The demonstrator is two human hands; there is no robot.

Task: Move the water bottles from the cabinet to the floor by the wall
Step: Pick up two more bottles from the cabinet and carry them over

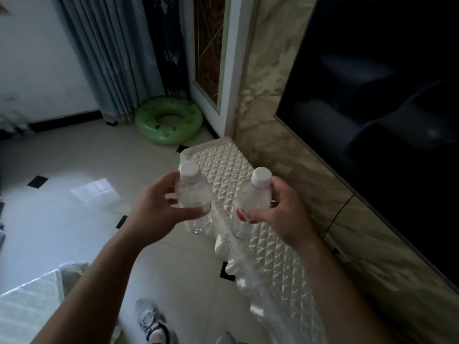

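Note:
I hold two clear plastic water bottles with white caps, both upright. My left hand grips the left bottle, which hangs over the floor just off the cabinet's front edge. My right hand grips the right bottle, which has a red label; this one is above the low white cabinet with its quilted diamond-pattern top. Whether its base touches the cabinet top I cannot tell.
A marble-look wall with a large dark TV screen runs along the right. A green swim ring lies in the corner by grey curtains. Pale glossy floor tiles spread to the left. My shoe shows below.

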